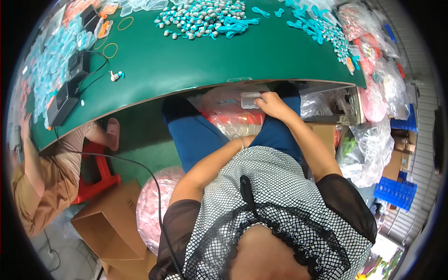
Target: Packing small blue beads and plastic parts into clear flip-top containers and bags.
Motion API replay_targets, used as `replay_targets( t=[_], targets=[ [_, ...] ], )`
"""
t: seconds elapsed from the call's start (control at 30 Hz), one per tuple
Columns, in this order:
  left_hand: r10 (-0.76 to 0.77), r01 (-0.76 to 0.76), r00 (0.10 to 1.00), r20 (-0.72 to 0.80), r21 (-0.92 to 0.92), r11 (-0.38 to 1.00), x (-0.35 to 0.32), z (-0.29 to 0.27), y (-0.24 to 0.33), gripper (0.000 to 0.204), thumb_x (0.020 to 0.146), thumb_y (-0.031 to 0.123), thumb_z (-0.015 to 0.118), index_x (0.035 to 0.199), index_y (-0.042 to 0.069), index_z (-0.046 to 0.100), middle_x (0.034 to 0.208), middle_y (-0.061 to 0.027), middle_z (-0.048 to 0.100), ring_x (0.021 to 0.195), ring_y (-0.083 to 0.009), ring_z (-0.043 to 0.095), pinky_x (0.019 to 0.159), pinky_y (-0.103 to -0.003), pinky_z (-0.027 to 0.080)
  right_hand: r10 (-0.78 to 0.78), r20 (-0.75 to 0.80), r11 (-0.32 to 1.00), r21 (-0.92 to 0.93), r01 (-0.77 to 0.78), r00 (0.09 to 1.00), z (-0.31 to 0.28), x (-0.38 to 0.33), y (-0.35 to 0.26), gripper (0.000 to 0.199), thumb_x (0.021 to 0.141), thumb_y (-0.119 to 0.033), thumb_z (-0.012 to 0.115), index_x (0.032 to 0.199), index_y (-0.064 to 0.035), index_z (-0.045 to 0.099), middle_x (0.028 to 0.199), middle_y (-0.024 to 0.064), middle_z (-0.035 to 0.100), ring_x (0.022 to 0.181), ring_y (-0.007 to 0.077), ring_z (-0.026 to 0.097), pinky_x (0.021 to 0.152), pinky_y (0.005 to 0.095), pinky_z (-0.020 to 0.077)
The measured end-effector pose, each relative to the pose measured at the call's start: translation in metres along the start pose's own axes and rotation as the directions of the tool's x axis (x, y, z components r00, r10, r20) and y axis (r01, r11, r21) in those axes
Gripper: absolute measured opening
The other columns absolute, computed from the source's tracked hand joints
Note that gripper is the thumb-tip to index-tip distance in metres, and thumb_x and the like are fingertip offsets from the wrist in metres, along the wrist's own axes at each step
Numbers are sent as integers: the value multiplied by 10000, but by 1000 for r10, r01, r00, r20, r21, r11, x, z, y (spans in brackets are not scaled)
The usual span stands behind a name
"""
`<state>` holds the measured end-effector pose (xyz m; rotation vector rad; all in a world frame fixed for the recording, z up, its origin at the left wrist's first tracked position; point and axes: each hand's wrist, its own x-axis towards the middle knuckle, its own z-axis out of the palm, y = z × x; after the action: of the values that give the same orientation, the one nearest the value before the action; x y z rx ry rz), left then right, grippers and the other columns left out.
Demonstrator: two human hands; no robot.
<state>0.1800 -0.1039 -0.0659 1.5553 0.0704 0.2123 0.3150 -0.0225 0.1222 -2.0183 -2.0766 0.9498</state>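
Observation:
My right hand [274,105] is closed on the edge of a small clear plastic case [249,100], held over my lap just below the table's near edge. My left hand [248,139] rests low by my right thigh, with a bracelet at its wrist; its fingers are hidden, so what it touches does not show. Between my knees lies a clear plastic bag [233,122] with red and pale contents.
On the green table [186,63] lie a heap of turquoise-and-grey earphone-like pieces [200,18], turquoise cords [235,27], black boxes [65,102] and clear turquoise cases [58,53]. A co-worker [51,172] sits at left. A black cable [156,182] crosses beside me, near a cardboard box [112,224].

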Motion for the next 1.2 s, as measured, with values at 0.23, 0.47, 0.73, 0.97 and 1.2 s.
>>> replay_targets(
  t=[0.23, 0.47, 0.73, 0.97, 1.2],
  targets=[
    [-470, 479, 873, -129, 48, 876, -9, -3, 30, 307, 826, 168, 652, 1099, 34, 694, 1093, -212, 692, 964, -323, 679, 861, -396, 506, -156, -33, 957, 242, 159, 987, -43, -28, 7, 226, 870, -182, 587, 876, 42, 614, 751, 233, 620, 682, 347, 615, 628, 417, 473],
    [-191, 477, 705, -683, 257, 841, -25, -61, 125, 289, 881, 171, 600, 1113, 22, 685, 1053, -242, 682, 947, -357, 675, 830, -415, 519, -78, -151, 872, 468, 141, 986, -32, -40, 51, 212, 903, -170, 595, 973, 22, 650, 742, 129, 653, 678, 182, 610, 639, 351, 475],
    [-241, 854, 521, -819, 503, 136, -77, -130, 61, 347, 811, 343, 594, 1014, 93, 725, 1082, -162, 693, 990, -324, 649, 905, -473, 477, -134, 14, 768, 633, 95, 991, -84, -50, 5, 166, 920, -111, 558, 961, 13, 660, 826, 47, 657, 789, 118, 593, 735, 280, 478],
    [76, 258, 780, -621, 431, 865, -32, -91, 236, 270, 840, 190, 658, 1057, 32, 680, 951, -187, 675, 880, -383, 650, 801, -442, 522, -305, -135, 830, 448, 332, 943, -145, 1, -12, 205, 900, -155, 545, 980, -37, 692, 715, -38, 566, 566, 49, 454, 488, 241, 359],
    [424, 454, 570, -704, 700, 552, 12, -141, 321, 451, 758, 137, 761, 1182, 60, 627, 1122, -150, 590, 1039, -347, 565, 862, -407, 484, -167, 51, 961, 232, 151, 985, -172, 52, -27, 216, 894, -220, 578, 840, -30, 666, 659, -6, 551, 555, 83, 474, 492, 288, 387]
  ],
)
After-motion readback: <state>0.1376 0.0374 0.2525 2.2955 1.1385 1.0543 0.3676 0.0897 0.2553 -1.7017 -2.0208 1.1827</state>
